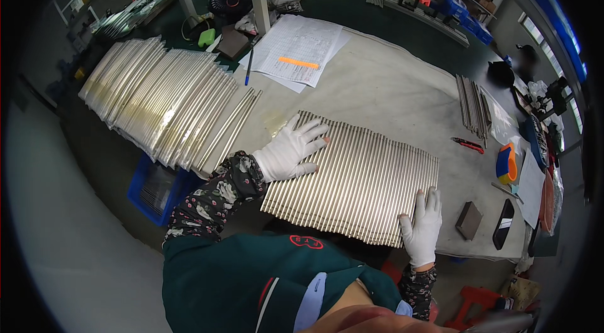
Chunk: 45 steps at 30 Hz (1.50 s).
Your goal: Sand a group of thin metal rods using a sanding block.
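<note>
A row of slim, shiny metal rods [358, 176] lies side by side on the light cloth in front of me. My left hand [284, 154], in a white glove with some bare fingertips, rests on the row's left end with its fingers spread. At the right end, my right hand [425, 230], gloved the same way, lies along the row's edge. Its thumb touches the outer rods and the fingers stretch forward, apart from the thumb. A few loose rods [234, 128] lie left of my left hand, beside a fanned stack of rods in clear plastic sleeves [170, 97].
Printed sheets [302, 44] and a pen [250, 66] lie behind. To the right are darker rods [472, 106], a red cutter [467, 145], a tape roll [506, 164], a brown block [469, 220] and a phone [503, 224]. A blue crate [146, 198] stands low at left.
</note>
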Each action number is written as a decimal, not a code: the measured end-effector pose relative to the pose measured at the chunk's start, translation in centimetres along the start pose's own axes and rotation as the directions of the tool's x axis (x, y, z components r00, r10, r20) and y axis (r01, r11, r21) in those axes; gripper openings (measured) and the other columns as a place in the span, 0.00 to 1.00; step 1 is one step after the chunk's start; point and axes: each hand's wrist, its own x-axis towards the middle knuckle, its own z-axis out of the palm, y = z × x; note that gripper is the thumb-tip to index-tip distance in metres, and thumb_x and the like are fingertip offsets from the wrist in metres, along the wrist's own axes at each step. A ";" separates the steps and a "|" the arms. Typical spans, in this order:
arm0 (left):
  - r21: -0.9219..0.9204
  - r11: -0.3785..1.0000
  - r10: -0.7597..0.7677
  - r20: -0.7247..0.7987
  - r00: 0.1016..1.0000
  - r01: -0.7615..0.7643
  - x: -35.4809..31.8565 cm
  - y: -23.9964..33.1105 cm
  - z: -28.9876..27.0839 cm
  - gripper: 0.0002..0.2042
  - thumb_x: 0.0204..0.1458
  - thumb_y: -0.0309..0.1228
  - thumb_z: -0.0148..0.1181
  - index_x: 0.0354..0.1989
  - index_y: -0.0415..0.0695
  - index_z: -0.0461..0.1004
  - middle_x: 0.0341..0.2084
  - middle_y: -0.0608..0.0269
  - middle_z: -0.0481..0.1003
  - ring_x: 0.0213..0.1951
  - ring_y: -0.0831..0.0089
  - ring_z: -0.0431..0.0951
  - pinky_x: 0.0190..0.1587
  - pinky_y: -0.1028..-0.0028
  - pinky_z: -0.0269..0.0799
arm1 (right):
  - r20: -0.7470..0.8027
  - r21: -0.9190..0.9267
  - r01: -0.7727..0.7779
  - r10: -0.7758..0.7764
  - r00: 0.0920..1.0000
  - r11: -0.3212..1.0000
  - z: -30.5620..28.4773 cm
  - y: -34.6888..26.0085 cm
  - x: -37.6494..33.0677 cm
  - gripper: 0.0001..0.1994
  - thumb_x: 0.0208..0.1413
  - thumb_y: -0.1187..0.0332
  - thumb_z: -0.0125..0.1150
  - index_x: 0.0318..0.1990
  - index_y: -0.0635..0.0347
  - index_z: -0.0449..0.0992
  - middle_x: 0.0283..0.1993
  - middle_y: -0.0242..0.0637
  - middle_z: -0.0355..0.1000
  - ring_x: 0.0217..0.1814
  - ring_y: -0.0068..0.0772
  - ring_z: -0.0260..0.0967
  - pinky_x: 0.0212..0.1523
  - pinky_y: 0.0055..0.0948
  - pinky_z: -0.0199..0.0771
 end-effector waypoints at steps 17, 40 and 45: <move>0.016 1.000 -0.009 0.027 1.000 0.008 0.0 0.1 -0.1 0.33 0.56 0.55 0.49 0.62 0.42 0.65 0.67 0.47 0.59 0.70 0.49 0.54 0.67 0.37 0.44 | 0.015 0.011 -0.008 0.008 1.000 1.000 -0.3 -0.2 0.0 0.36 0.61 0.46 0.51 0.66 0.67 0.59 0.67 0.63 0.55 0.70 0.69 0.50 0.67 0.54 0.55; 0.078 0.996 0.020 0.151 0.988 -0.032 0.5 1.3 -0.8 0.40 0.57 0.54 0.49 0.74 0.48 0.44 0.68 0.38 0.52 0.70 0.39 0.50 0.68 0.38 0.41 | 0.047 -0.016 -0.050 0.051 0.998 0.999 -0.7 -1.3 0.5 0.35 0.57 0.44 0.53 0.58 0.71 0.64 0.63 0.62 0.58 0.69 0.64 0.52 0.67 0.56 0.53; -0.076 0.978 0.203 0.187 0.961 -0.192 0.8 6.3 -1.0 0.43 0.50 0.53 0.59 0.71 0.44 0.50 0.68 0.37 0.52 0.70 0.38 0.50 0.68 0.36 0.39 | 0.141 0.021 0.057 -0.059 0.988 0.998 -1.4 -4.0 0.2 0.40 0.53 0.41 0.54 0.59 0.72 0.62 0.64 0.62 0.56 0.69 0.65 0.51 0.68 0.61 0.47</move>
